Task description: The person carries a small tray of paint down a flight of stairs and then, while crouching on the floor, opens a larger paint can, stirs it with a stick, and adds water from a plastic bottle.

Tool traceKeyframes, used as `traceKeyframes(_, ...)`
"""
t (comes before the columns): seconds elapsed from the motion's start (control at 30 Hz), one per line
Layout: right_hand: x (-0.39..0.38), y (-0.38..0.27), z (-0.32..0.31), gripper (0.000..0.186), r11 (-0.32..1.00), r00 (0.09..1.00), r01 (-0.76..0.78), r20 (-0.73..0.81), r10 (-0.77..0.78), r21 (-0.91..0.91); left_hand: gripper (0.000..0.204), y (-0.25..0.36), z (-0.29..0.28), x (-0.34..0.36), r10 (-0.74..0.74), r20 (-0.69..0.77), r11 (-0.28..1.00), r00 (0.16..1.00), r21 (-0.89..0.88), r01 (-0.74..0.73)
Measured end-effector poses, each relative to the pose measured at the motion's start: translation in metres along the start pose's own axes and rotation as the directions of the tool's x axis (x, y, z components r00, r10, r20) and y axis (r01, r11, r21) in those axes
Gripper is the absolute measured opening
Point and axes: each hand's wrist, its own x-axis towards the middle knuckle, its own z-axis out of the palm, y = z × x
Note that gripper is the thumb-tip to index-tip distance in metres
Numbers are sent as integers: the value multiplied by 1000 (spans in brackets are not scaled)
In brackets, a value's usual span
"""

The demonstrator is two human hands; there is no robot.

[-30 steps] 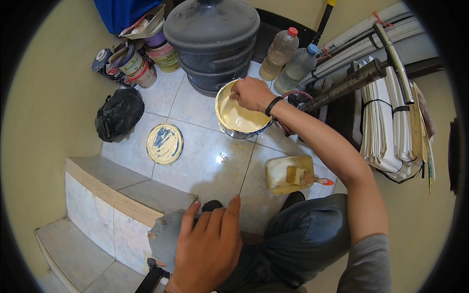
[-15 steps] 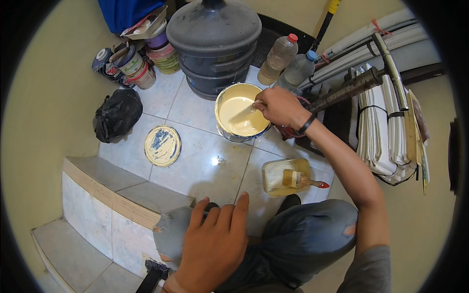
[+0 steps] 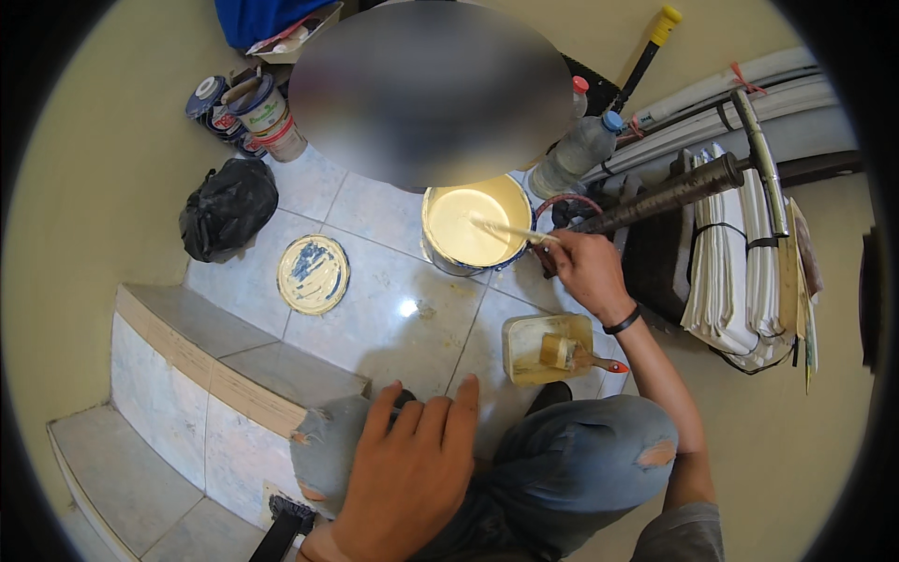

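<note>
Fingers of my right hand (image 3: 595, 273) are closed on the end of a pale stick (image 3: 517, 230), its other end coated in cream paint. The stick slants across the right rim of a paint can (image 3: 453, 266), with its coated tip over or just touching the cream paint (image 3: 461, 223) inside; I cannot tell which. My left hand (image 3: 409, 465) hangs above my left knee, fingers spread, holding nothing. On the floor below the can lies a shallow yellowish tub (image 3: 512, 354) with a paintbrush (image 3: 567, 353) resting in it. The can's paint-smeared lid (image 3: 313, 273) lies to the left.
A tiled step (image 3: 253, 323) runs along the left, near a black plastic bag (image 3: 228, 210) and stacked cans (image 3: 267, 120). A blur covers the top middle. Plastic bottles (image 3: 573, 155), a hand pump (image 3: 688, 192) and bundled white sheets (image 3: 726, 262) stand at right.
My right hand has drawn back toward me and to the right, out from over the can, and more of the stick shows. My left hand has barely moved.
</note>
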Motion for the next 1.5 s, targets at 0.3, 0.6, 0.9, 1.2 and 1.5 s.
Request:
traceKeyframes(0.3,-4,2,5,17,1000,1000,19,11,-19,-13,55,10,-6,4,-55,-9,998,998,-17,55)
traceKeyframes(0.6,5,1,4,17,997,999,35,26,-34,-71,52,6,0,2,-27,-10,1000,1000,12,27)
traceKeyframes(0.9,11,3,11,18,999,1000,10,6,-10,-35,52,10,-5,4,-18,-44,1000,999,13,19)
traceKeyframes(1.2,14,0,11,20,998,998,33,-46,-36,-48,53,8,-7,2,-38,-7,999,999,7,38)
traceKeyframes(1.5,11,5,21,22,999,992,17,-124,-12,41,53,7,-5,0,-15,-38,1000,999,-6,15)
